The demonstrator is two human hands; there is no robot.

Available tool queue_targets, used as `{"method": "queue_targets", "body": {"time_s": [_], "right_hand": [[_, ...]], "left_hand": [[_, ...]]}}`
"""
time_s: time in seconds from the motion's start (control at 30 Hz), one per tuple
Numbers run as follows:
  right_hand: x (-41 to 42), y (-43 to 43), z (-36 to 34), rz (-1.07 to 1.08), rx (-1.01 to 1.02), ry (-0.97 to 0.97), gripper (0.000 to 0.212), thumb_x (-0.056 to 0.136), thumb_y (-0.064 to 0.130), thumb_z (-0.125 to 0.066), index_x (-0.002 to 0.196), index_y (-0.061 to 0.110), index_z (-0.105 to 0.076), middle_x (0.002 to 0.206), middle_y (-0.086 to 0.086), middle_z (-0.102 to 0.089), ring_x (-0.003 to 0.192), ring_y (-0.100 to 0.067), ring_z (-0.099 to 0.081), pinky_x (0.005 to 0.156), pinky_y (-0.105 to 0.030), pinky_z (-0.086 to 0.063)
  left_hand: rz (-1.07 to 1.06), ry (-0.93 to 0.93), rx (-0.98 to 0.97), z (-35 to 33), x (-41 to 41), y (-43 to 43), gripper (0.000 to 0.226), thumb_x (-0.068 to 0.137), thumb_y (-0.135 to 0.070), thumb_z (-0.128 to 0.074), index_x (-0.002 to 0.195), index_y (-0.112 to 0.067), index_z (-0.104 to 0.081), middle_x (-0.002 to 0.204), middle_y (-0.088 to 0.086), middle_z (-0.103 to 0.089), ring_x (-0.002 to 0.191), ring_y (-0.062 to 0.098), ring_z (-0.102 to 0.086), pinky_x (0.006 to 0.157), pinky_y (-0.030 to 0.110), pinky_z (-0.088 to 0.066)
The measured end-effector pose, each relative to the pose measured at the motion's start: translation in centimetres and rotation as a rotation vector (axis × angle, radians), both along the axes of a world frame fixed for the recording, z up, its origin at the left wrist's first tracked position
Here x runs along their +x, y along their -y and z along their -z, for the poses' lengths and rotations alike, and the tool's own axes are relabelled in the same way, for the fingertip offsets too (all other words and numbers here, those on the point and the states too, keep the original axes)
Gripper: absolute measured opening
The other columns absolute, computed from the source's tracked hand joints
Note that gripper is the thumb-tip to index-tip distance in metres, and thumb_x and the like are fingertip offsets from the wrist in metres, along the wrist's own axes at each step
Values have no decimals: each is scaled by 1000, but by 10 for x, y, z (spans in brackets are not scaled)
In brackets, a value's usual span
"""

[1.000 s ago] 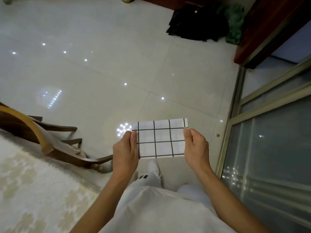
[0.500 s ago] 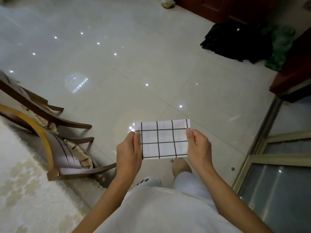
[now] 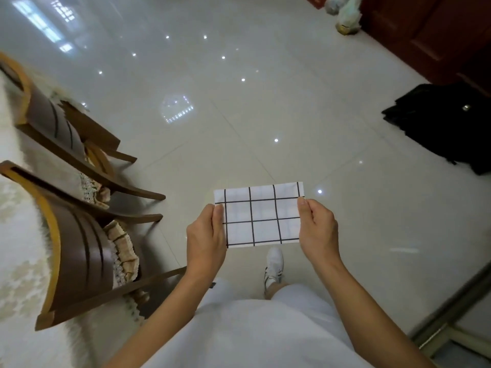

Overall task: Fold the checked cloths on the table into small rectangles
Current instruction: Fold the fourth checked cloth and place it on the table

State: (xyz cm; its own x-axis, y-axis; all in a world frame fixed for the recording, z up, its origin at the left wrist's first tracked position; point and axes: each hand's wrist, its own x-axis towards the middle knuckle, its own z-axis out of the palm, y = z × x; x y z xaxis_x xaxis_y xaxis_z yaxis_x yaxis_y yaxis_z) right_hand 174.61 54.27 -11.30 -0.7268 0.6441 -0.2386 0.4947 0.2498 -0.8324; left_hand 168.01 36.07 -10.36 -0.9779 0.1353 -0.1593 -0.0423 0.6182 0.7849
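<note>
Glossy pale tiled floor (image 3: 239, 115) reflecting spots of light, two curved brown wooden chairs (image 3: 79, 251) standing left, black bag (image 3: 446, 126) lying right

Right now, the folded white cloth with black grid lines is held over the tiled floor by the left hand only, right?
No: in the head view the left hand and right hand both pinch the folded white cloth with black grid lines over the tiled floor.
</note>
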Motion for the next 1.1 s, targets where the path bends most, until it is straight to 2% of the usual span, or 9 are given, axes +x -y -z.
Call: {"method": "queue_targets", "body": {"time_s": [0.4,0.47,0.53,0.57,0.6,0.7,0.83,1.0,1.1], "right_hand": [[-111,-7,2,-291,-76,7,48,106,24,-46,62,20,-26,51,10,-23,50,-8,-25,47,-21,-23],[-129,1,5,-337,-80,16,48,106,25,-45,62,20,-26,51,10,-23,50,-8,-25,47,-22,-23],[-151,10,9,-379,-78,27,47,106,26,-45,63,20,-26,53,10,-22,51,-8,-24,47,-22,-23],[-164,15,10,-398,-76,31,47,106,26,-45,64,20,-26,54,10,-22,51,-8,-23,47,-23,-22],[-178,21,11,-418,-72,33,47,106,26,-45,64,20,-26,54,10,-22,51,-8,-23,47,-23,-22],[-227,40,11,-473,-59,27,47,106,27,-44,63,20,-27,55,11,-24,51,-8,-25,47,-22,-22],[-307,72,3,-535,-30,8,47,106,26,-44,62,20,-27,50,11,-24,49,-8,-26,46,-21,-23],[-401,114,-5,-587,16,19,46,106,27,-43,64,17,-26,56,9,-24,51,-9,-25,47,-23,-22],[-448,134,-5,-602,22,17,45,106,28,-43,65,17,-27,58,7,-25,53,-9,-24,48,-24,-22]], "left_hand": [[-303,24,31,3,-53,4,32,106,-26,-41,77,-18,-53,64,-5,-54,57,1,-52,47,15,-38],[-344,21,20,9,-65,14,33,106,-28,-40,78,-17,-54,65,-4,-56,56,5,-53,46,17,-38],[-386,8,14,15,-79,25,34,106,-30,-40,78,-17,-54,65,-2,-57,56,10,-54,47,27,-42],[-405,0,9,16,-88,30,35,106,-29,-40,76,-18,-52,63,-3,-55,54,10,-51,48,29,-40],[-424,-8,9,16,-98,35,35,106,-28,-40,73,-20,-49,60,-5,-51,52,8,-49,47,24,-37],[-475,-31,21,16,-136,51,38,106,-23,-41,68,-25,-43,57,-10,-45,53,2,-47,47,14,-33],[-543,-33,41,20,-205,83,38,105,-28,-39,69,-20,-45,59,-4,-47,54,6,-43,48,20,-32],[-577,-57,64,6,-292,121,37,106,-25,-41,69,-25,-44,59,-9,-46,56,1,-48,48,15,-35],[-597,-52,58,3,-336,140,39,106,-22,-41,67,-25,-41,58,-8,-41,54,2,-44,48,15,-35]]}}
